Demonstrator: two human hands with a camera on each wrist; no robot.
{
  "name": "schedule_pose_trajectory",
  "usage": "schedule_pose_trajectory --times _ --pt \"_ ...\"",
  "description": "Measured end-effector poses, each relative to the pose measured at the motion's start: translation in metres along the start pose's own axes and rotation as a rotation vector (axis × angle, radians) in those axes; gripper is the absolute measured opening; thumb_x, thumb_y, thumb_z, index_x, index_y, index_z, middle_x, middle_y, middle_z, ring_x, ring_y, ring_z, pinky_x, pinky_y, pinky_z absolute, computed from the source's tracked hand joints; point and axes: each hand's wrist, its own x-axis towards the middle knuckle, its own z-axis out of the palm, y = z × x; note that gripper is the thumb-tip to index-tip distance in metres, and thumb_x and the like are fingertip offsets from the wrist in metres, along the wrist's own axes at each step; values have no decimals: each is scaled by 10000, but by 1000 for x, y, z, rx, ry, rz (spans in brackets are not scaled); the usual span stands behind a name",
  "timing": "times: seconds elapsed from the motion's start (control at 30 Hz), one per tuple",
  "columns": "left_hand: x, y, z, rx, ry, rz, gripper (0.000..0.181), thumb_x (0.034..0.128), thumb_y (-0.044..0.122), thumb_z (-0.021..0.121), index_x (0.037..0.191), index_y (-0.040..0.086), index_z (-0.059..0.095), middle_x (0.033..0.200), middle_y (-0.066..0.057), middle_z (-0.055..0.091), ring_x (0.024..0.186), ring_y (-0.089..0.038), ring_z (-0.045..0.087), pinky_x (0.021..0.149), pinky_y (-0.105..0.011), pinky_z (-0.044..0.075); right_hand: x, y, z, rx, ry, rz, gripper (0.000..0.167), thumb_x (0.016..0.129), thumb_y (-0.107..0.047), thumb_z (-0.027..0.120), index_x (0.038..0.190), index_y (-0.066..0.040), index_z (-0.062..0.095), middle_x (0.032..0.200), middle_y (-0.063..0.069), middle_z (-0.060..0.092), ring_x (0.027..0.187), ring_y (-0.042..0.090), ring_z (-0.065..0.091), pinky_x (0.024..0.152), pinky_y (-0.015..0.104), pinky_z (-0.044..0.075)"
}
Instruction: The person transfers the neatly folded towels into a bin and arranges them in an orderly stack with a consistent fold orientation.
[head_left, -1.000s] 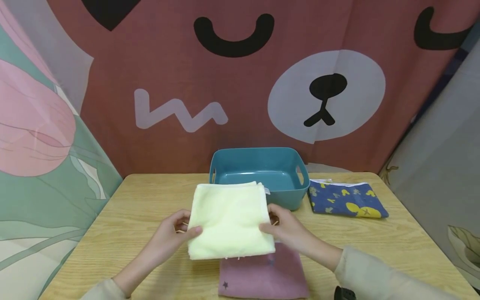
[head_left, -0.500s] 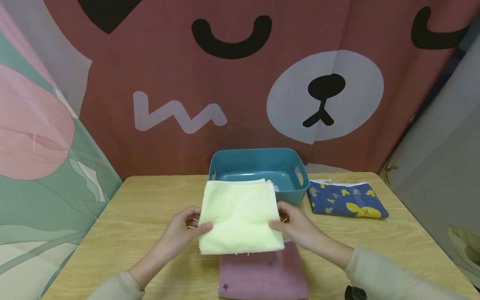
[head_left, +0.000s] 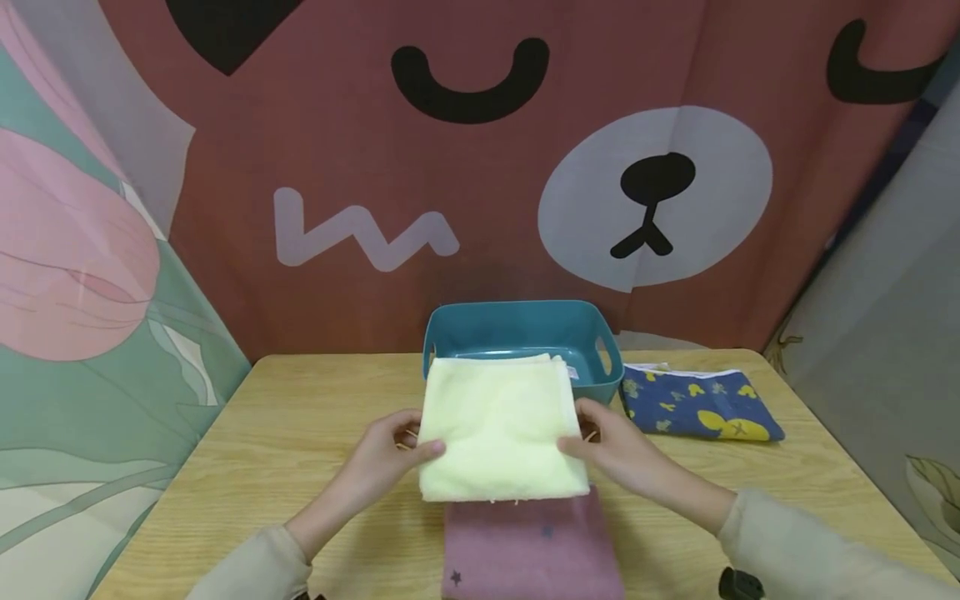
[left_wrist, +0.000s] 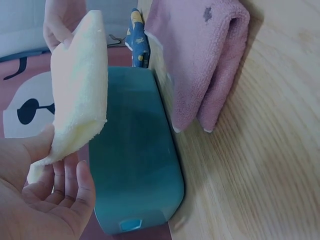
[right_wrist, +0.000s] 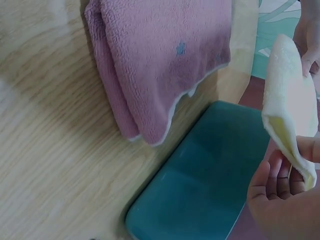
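A folded pale yellow towel (head_left: pixel 502 433) is held up off the table between both hands, in front of the teal basket (head_left: pixel 600 392). My left hand (head_left: pixel 382 458) pinches its left edge, thumb on the near face; my right hand (head_left: pixel 622 450) grips the right edge the same way. In the left wrist view the left hand (left_wrist: pixel 50 195) has its fingers behind the towel (left_wrist: pixel 80 85). The right wrist view has the right hand (right_wrist: pixel 285 190) on the towel's (right_wrist: pixel 287 95) edge. Below lies a folded pink towel (head_left: pixel 532 550), its upper part hidden in the head view.
A folded blue cloth with yellow figures (head_left: pixel 701 404) lies right of the basket on the wooden table (head_left: pixel 300 417). Behind the table hangs a reddish-brown curtain with a bear print (head_left: pixel 495 183). Patterned cloths hang at the left and right sides.
Both hands have carried the yellow towel to the right and slightly up in the head view, over more of the basket's front. Their grip looks the same.
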Motion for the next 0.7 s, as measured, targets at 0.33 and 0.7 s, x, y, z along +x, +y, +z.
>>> schedule_pose_trajectory --times 0.33,0.7 --pt "8 7 7 -2 28 -13 265 853 149 792 1087 54 712 933 -12 661 833 -159 580 644 -286 499 6 2 -10 -60 22 -10 316 903 -114 717 1154 43 607 909 53 628 819 188 580 713 328 515" --pt "22 9 14 -46 74 4 231 876 160 774 1076 57 717 908 -26 660 816 -176 576 634 -296 477 20 5 -18 -87 33 -13 197 925 -147 700 1036 -15 604 896 58 604 812 204 562 699 362 487"
